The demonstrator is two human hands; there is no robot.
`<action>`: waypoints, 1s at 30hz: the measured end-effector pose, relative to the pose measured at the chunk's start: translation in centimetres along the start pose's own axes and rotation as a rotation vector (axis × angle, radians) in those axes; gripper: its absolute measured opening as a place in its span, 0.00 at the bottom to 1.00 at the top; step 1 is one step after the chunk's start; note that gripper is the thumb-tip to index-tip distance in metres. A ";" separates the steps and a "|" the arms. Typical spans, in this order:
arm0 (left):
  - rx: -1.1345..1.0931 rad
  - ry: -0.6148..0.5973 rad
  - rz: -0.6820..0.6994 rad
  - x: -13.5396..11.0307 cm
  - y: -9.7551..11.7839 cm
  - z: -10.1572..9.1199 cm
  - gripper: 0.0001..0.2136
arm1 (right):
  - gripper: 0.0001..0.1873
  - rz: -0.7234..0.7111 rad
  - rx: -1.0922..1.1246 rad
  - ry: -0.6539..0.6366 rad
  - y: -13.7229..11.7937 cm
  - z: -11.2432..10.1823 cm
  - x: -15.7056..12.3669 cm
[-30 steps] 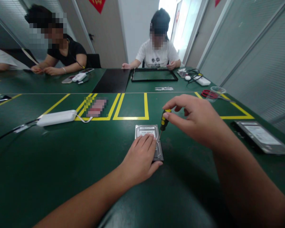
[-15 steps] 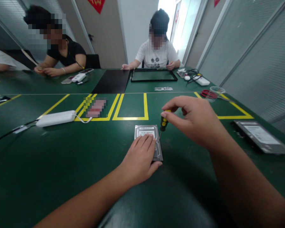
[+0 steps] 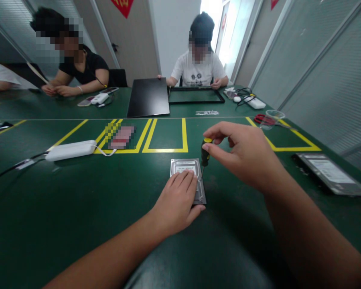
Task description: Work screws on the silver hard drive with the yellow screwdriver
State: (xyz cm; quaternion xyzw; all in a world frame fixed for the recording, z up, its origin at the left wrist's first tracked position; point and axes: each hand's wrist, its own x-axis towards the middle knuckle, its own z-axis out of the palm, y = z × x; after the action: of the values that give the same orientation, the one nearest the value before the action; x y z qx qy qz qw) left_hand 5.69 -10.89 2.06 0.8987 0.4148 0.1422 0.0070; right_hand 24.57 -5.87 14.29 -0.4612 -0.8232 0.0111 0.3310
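Note:
A silver hard drive (image 3: 184,163) with a printed label lies flat on the green table. My left hand (image 3: 178,196) rests over its middle, fingers together across the top and thumb along the near edge, holding it in place. Above the drive's right side, my right hand (image 3: 237,150) pinches the handle of a small black and yellow screwdriver (image 3: 205,154). The screwdriver stands nearly upright, its tip at the drive's right edge. Whether a screw sits under the tip is too small to tell.
At right lies a larger dark drive-like unit (image 3: 329,172) with a white label. Red-handled scissors (image 3: 263,119) and a clear cup (image 3: 273,116) stand farther back. A white power adapter (image 3: 72,150) with cables lies left. Across the table, a person (image 3: 198,68) handles a black panel (image 3: 149,98) beside a black frame (image 3: 195,102).
The screwdriver handle has turned and shifted slightly left in my right fingers. My left hand and the hard drive stay put. Across the table, the person has raised the black panel's far edge.

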 end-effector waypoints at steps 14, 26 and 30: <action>-0.007 0.001 -0.009 0.1 0.1 -0.1 0.34 | 0.06 -0.054 -0.004 0.053 0.0 0.6 0.1; -0.002 -0.005 0.000 0.0 0.1 0.0 0.34 | 0.07 -0.052 0.013 0.026 -0.1 0.6 0.0; 0.000 -0.001 -0.002 0.1 0.1 0.0 0.34 | 0.07 -0.073 0.013 0.047 0.0 0.8 0.0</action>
State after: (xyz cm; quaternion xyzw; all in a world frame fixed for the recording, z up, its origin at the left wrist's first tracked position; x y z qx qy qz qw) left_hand 5.83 -10.91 2.14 0.8984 0.4157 0.1417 0.0074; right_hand 24.07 -5.62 13.69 -0.4287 -0.8315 -0.0066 0.3532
